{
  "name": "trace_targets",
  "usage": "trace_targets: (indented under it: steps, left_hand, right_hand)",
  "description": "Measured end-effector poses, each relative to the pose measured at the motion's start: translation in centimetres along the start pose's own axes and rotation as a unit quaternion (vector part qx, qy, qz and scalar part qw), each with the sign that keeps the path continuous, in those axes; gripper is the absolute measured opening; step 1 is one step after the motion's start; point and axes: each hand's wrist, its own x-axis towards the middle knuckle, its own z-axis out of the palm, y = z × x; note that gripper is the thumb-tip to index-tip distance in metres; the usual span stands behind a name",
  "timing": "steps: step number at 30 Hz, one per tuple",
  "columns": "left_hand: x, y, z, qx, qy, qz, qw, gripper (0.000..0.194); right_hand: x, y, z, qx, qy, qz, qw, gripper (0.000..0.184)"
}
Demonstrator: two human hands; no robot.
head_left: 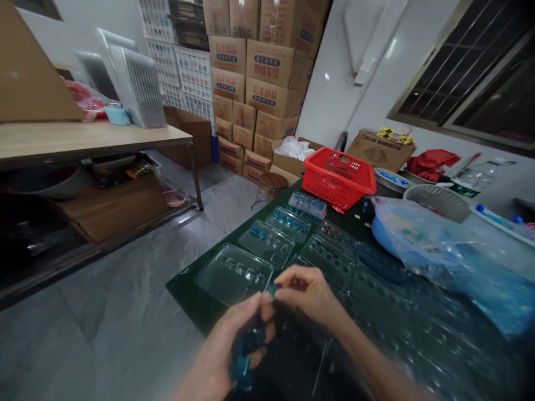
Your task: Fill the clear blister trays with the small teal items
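Observation:
My left hand (232,328) is curled around several small blue translucent plastic pieces (242,367) in its palm. Thumb and fingertips of my right hand (311,292) pinch one small blue-green piece (272,289), which touches the tip of my left thumb. Just beyond both hands lies a clear plastic blister tray (221,278) with moulded hollows and no blue pieces visible in it. Behind it, another clear tray (267,250) holds two blue pieces at its left end. A third tray (290,225) carries a row of them, and a filled pack (308,206) sits farther back.
More clear trays (380,289) cover the right of the dark green table (188,284). A red basket (338,178) stands at its far end. At right is a blue basin (384,236) under plastic film. Cartons (267,97) are stacked behind; a wooden-topped table (104,136) is at left.

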Motion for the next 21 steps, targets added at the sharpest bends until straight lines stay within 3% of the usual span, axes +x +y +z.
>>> trace_targets:
  steps: [4, 9, 16, 21]
  left_hand:
    - [0.2, 0.9, -1.2, -0.018, 0.025, 0.023, 0.999, 0.021]
    - [0.9, 0.9, -2.5, -0.035, 0.054, 0.022, 0.998, 0.020]
    - [1.2, 1.6, -2.8, -0.057, 0.089, 0.022, 0.994, 0.026]
    - [1.3, 2.1, -2.6, -0.096, 0.017, 0.023, 0.995, 0.041]
  right_hand:
    - [6.3, 3.1, -1.3, -0.207, 0.111, -0.025, 0.972, 0.025]
    - [11.9, 5.8, -1.2, -0.308, 0.111, -0.025, 0.945, 0.020]
    - [12.9, 6.5, -0.6, -0.415, 0.047, -0.031, 0.908, 0.013]
    - [13.2, 6.2, -0.6, -0.448, 0.015, -0.032, 0.893, 0.013]
